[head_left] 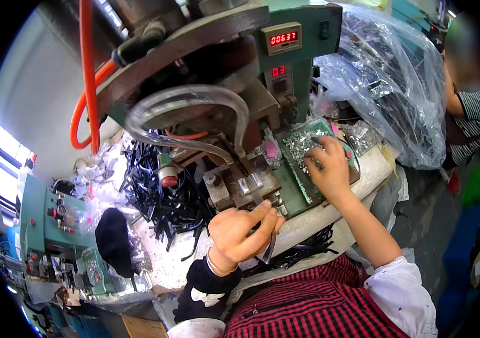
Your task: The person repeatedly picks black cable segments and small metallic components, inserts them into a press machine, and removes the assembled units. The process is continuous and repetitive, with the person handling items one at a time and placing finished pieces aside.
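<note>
My left hand (240,235) is closed in a pinch at the front of the steel fixture (245,186) under the press. Between its fingers is a thin, glossy strip (270,250); one end lies toward the fixture, the other sticks out below the hand. My right hand (330,169) is over a green tray (295,194) of small silvery metal pieces (302,145). Its fingers are bent and apart, the tips at the pieces, with nothing visibly gripped. A clear hose (189,96) loops down to the fixture.
A heap of black bent strips (161,188) lies left of the fixture, and more strips (307,245) lie at the table's front edge. The press head (183,45) hangs above, with an orange hose (87,73). Plastic bags (389,84) bulge at right, beside another person's arm (453,93).
</note>
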`<state>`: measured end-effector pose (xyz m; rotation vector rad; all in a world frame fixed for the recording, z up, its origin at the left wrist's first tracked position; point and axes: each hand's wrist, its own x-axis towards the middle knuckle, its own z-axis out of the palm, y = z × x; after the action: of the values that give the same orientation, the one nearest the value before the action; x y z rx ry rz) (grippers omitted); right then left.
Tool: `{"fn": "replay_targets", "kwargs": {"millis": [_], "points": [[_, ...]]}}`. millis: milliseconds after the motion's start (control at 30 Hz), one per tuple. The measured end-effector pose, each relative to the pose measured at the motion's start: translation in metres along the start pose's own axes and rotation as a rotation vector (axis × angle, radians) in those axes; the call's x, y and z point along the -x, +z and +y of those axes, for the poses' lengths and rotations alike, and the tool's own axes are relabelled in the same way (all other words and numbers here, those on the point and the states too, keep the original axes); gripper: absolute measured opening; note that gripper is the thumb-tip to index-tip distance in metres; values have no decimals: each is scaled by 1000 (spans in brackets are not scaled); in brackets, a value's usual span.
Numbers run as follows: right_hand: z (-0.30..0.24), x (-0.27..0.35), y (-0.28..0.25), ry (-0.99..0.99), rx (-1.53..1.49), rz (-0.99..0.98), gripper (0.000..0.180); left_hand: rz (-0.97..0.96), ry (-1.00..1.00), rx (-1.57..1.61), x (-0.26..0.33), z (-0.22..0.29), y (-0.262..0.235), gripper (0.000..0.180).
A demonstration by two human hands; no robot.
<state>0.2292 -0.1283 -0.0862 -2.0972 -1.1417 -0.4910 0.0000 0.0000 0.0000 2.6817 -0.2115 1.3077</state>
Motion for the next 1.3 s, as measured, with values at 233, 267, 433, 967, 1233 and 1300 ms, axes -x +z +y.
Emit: {"fn": "replay_targets", "kwargs": {"millis": [233, 267, 433, 967, 1233, 1300], "points": [[-13, -17, 11, -54, 105, -27, 19, 7, -269, -220, 10, 39, -37, 32], [-8, -17, 11, -58, 73, 33, 17, 53, -292, -376, 29, 41, -60, 40], [-9, -15, -12, 92, -107, 145, 9, 497, -708, -530, 33, 6, -128, 18], [5, 34, -35, 381, -422, 189, 11, -264, -1381, -41, 157, -32, -111, 46], [-108, -38, -21, 137, -876, 63, 26, 246, -1274, 708, 90, -36, -64, 29], [-122, -31, -7, 200, -1031, -6, 31, 225, -1280, 666, 93, -22, -51, 20]]}}
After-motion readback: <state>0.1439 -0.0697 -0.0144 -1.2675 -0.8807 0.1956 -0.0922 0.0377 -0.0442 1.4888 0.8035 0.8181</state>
